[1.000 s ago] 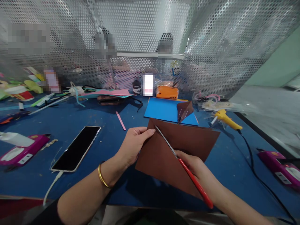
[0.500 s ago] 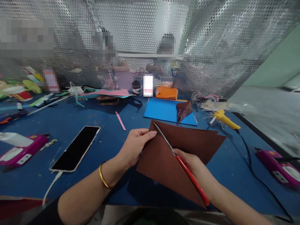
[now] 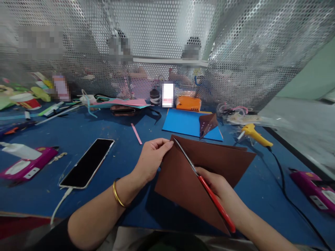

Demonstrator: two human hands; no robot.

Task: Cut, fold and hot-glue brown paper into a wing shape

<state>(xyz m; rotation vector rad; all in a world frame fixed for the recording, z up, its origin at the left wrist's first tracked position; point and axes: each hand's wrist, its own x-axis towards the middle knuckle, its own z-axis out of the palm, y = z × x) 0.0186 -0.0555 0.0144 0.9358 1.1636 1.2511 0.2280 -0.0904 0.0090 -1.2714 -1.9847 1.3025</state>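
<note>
Fingertips of the left hand (image 3: pixel 151 159) pinch the upper left corner of a brown paper sheet (image 3: pixel 183 177) at the centre of the frame, thumb and fingers pressed together on its edge. The right hand (image 3: pixel 217 186), just right of centre, is closed around the red handles of a pair of scissors (image 3: pixel 204 184), whose thin metal blades run up and left across the sheet towards the pinched corner; whether the blades are parted cannot be told. The brown sheet is held above the blue table (image 3: pixel 78 139), a second brown layer showing along its upper right edge. A gold bangle (image 3: pixel 117 195) circles the left wrist, lower centre.

Left of the hands lies a dark-screened phone (image 3: pixel 87 163) with a white cable plugged in. A pink paper strip (image 3: pixel 136 134) lies above the left hand. Further up, centre right, a blue sheet (image 3: pixel 183 123) carries a small brown folded piece (image 3: pixel 207 123), with an orange box (image 3: pixel 188 103) behind it. A yellow glue gun (image 3: pixel 255 135) lies at right, its black cord trailing to the lower right. Magenta devices sit at the left edge (image 3: pixel 26 166) and right edge (image 3: pixel 314 190). A perforated metal screen (image 3: pixel 248 52) fills the top of the frame.
</note>
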